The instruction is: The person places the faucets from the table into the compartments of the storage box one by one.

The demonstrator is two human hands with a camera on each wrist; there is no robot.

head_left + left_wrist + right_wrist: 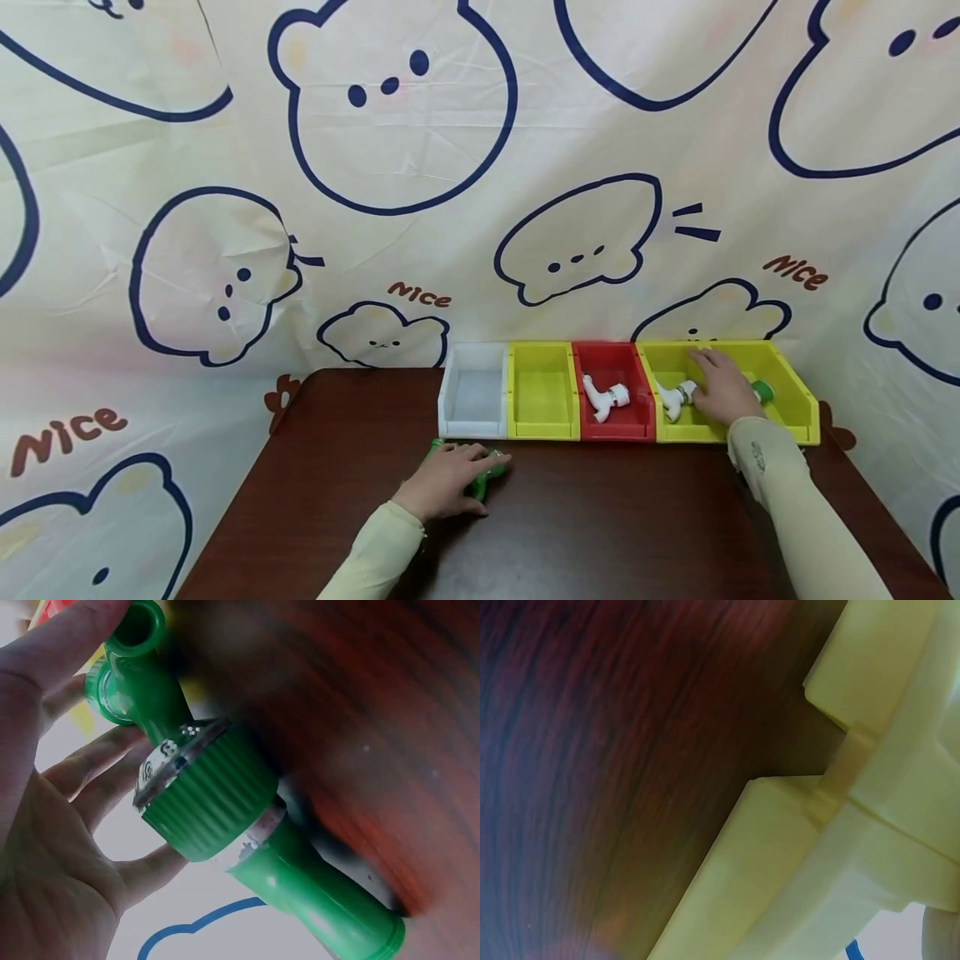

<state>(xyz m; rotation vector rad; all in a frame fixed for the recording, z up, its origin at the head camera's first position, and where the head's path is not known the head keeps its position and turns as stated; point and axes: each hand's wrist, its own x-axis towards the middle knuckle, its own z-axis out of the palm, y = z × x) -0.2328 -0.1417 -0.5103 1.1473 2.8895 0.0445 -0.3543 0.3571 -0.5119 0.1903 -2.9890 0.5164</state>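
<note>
On the table in front of the white bin lies a green plastic tap with a ribbed collar and silvery rings. My left hand is over it, fingers spread and mostly straight, with the thumb near the tap's upper end in the left wrist view. My right hand reaches into the wide yellow bin; its fingertips are partly hidden, and whether they hold anything does not show. Left of that hand sits a white tap with a silvery ring, and to its right a green piece.
Joined in a row with the wide bin are a white bin, a narrow yellow bin and a red bin. The red one holds another white tap. A printed cloth hangs behind the brown table.
</note>
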